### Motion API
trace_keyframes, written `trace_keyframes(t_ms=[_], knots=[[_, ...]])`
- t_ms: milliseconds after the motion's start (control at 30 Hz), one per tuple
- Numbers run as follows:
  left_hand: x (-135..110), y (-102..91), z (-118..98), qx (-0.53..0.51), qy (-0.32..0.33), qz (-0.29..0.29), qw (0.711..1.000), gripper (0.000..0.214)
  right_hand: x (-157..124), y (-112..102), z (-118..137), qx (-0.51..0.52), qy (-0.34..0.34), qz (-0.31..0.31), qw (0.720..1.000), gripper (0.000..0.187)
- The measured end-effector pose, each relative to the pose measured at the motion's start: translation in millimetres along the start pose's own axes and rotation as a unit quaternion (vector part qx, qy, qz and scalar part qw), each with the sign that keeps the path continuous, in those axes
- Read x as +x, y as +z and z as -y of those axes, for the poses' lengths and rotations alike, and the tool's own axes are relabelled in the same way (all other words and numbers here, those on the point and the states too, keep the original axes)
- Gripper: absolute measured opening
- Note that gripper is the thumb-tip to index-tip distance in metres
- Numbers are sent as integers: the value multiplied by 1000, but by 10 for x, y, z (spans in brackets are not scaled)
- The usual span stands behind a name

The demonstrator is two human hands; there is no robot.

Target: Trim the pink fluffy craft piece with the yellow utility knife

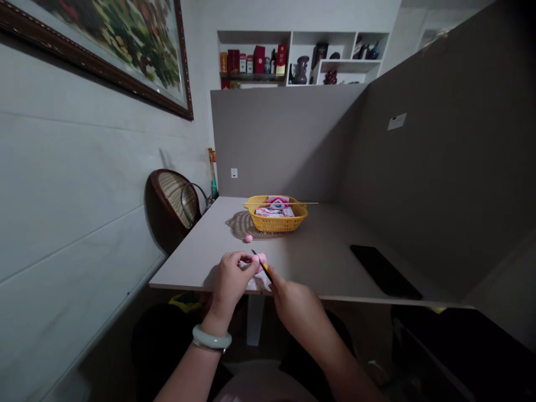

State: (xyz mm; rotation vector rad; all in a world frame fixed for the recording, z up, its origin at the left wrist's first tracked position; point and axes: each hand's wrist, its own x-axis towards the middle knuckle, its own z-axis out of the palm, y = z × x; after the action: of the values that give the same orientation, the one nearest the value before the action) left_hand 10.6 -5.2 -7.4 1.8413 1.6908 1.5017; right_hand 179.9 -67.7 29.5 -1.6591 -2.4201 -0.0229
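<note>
At the bench's (318, 251) near edge, the pink lump (262, 258) sits between both hands. The left hand (231, 274) pinches its left side; the right hand's (293, 298) grip is closed round a dark-bladed knife (264, 269), slanting forward and leftward across the lump.

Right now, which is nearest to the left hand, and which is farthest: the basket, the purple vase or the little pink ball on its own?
In the head view, from the left hand:
1. Ball: just beyond the fingers.
2. Basket: farther back, a bit right.
3. Vase: high at the back.
</note>
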Motion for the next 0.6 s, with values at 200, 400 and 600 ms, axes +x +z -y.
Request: trace_keyframes(t_ms=[200, 400, 600], knots=[[-11, -15, 0, 3, -2, 3, 1000, 13, -246, -21, -98, 0, -12, 8, 1000, 49], [-5, 4, 11, 19, 14, -13, 1000, 14, -4, 33, 4, -5, 6, -2, 1000, 51], [-5, 8, 25, 14, 16, -5, 1000, 14, -204, -44, -54, -12, -6, 6, 1000, 49]])
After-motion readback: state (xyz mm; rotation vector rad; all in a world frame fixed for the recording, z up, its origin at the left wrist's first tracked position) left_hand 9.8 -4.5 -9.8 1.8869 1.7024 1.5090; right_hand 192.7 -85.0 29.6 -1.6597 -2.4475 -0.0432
